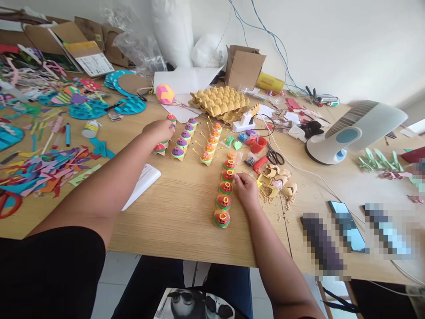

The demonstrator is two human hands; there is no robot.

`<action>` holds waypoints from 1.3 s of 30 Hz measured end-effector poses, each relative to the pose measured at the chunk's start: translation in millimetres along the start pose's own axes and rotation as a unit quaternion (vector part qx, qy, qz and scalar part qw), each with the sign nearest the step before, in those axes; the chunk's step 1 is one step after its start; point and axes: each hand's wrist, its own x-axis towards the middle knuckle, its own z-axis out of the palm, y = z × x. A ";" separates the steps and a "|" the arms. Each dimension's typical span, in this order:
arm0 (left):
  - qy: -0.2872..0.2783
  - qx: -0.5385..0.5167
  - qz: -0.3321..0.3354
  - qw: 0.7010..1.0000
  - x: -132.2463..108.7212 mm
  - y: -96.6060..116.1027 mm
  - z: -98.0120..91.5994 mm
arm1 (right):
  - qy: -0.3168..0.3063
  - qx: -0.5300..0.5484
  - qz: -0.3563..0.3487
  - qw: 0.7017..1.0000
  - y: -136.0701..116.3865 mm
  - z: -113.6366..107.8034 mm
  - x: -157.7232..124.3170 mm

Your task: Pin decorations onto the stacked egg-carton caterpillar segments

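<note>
Well to the left of the egg tray [221, 101], a cardboard box [68, 33] bore a white label [94, 65], its print too small to read. Nearer than the tray, still leftward, stood a small bottle [90, 130] with an illegible label. Left of and nearer than the tray, the left hand [161, 132] curled over a green-banded row [160, 149]; I couldn't tell whether it pinched anything. Between that row and the tray's near side came a purple-topped row [182, 141], then a pinned orange row [207, 148]. Nearest the worktop's [166, 230] front, below the tray, lay a red-topped row [225, 203]; the right hand [246, 188] had thumb and forefinger drawn together at its side, their grip unclear. Right of the tray, lettering on a yellow box [270, 83] was unreadable.
</note>
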 end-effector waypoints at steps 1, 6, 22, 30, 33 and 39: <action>-0.012 0.030 -0.008 0.999 -2.1 -0.1 -2.0 | 0.001 0.000 -0.001 1.000 0.4 0.1 0.1; -0.073 0.172 -0.033 0.982 -10.2 1.2 -1.7 | 0.007 -0.007 -0.003 1.000 2.5 0.5 0.9; -0.125 0.254 0.107 0.953 -4.6 -13.2 -3.5 | 0.001 -0.019 -0.003 1.000 2.6 1.8 0.5; -0.082 0.230 0.121 0.962 -7.7 -11.4 -3.9 | -0.001 -0.016 -0.005 1.000 0.2 0.1 0.2; -0.066 0.234 0.106 0.964 -9.6 -10.2 -3.7 | 0.000 -0.017 -0.006 1.000 -0.1 -0.4 0.6; -0.043 0.221 0.086 0.971 -15.9 -6.4 -8.7 | -0.003 -0.015 0.003 1.000 -0.4 -1.1 0.7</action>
